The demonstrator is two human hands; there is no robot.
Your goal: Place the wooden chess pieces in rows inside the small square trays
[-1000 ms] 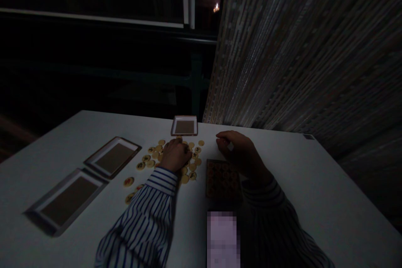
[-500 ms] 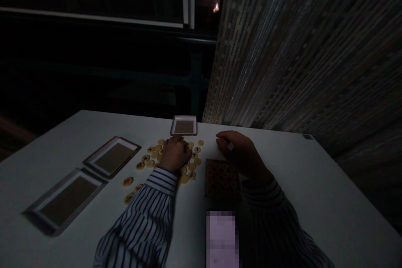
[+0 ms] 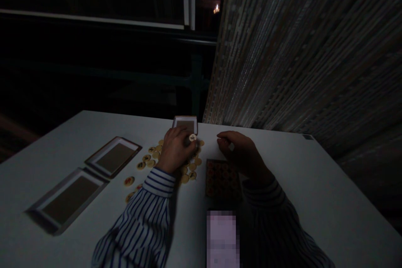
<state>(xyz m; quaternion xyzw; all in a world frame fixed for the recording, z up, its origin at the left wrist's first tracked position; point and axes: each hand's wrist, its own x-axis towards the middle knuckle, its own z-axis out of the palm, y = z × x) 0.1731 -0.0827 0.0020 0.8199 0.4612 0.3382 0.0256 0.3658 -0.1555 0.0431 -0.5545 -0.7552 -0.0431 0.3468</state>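
Several round yellow game discs (image 3: 147, 160) lie scattered on a white table (image 3: 314, 192). My left hand (image 3: 174, 150) is raised over them, and its fingertips pinch one pale disc (image 3: 192, 137) just above the heap. My right hand (image 3: 241, 153) rests curled on the table beside a dark square box (image 3: 222, 178) filled with discs; whether it holds anything I cannot make out. Both arms wear striped sleeves.
Two flat rectangular trays (image 3: 113, 157) (image 3: 67, 199) lie at the left. A small square tray (image 3: 186, 123) sits at the far edge behind the discs. A blurred pale object (image 3: 222, 238) is near me. A ribbed curtain (image 3: 298, 50) hangs at the right.
My left hand has lifted off the pile of discs and now shows one disc pinched at its fingertips. My right hand has stayed put.
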